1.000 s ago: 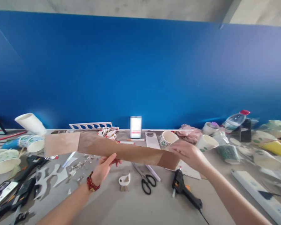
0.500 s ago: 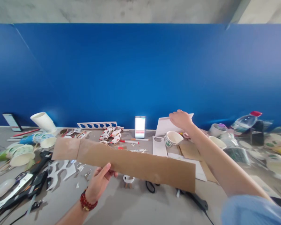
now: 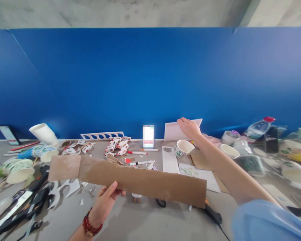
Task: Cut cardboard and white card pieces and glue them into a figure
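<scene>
Low over the table, my left hand (image 3: 107, 202) pinches the lower edge of a long brown cardboard strip (image 3: 145, 182), thumb in front. A paler section is joined at the strip's left end. Farther back on the right, my right hand (image 3: 189, 129) grips the top of a white sheet of card (image 3: 172, 131) that stands against the blue wall. Just below that hand is a patterned paper cup (image 3: 182, 148), tipped on its side. A white card with a cut-out hole (image 3: 170, 160) lies left of the cup, and a paper with a green drawing (image 3: 199, 175) is partly behind the strip.
White cut-out pieces (image 3: 116, 146) and markers (image 3: 137, 153) lie at the back. On the left are paper cups (image 3: 21, 171) and black tools (image 3: 37, 197). A plastic bottle (image 3: 259, 129) leans at the right. A black glue gun (image 3: 212, 214) lies near the strip's right end.
The cardboard strip has dropped slightly in my left hand. At the wall, the white card in my right hand sits more upright and a little to the left. The view has shifted slightly.
</scene>
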The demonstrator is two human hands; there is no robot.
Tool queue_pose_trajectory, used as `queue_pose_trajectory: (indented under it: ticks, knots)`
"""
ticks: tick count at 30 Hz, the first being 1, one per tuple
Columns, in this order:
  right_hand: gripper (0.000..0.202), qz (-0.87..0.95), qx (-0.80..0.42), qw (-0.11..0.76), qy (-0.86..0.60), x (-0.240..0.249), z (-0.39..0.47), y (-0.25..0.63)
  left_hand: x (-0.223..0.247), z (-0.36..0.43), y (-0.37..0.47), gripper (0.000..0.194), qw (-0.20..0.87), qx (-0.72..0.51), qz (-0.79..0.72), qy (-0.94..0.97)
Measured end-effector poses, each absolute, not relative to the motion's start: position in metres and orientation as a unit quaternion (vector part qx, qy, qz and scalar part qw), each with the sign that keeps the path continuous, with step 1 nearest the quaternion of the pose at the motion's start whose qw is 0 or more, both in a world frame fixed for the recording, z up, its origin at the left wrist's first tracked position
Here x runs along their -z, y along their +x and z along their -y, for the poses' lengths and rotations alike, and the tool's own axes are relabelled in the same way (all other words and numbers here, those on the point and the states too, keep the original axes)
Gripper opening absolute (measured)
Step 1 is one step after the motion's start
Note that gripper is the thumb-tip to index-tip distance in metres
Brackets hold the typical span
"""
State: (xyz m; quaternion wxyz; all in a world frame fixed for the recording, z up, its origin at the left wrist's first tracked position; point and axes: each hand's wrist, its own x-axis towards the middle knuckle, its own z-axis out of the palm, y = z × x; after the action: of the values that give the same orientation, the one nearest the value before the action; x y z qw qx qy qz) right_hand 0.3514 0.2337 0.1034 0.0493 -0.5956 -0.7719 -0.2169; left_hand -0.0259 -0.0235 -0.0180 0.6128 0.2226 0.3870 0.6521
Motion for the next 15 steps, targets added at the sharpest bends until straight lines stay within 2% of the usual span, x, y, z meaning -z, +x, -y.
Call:
queue_pose_trajectory:
  ticks: [15]
  knots:
    - [0.034, 0.809, 0.142, 0.072, -0.566, -0.13, -0.254, 0.345, 0.022, 0.022, -0.028, 0.012, 0.625, -0.647, -0.381, 0.213]
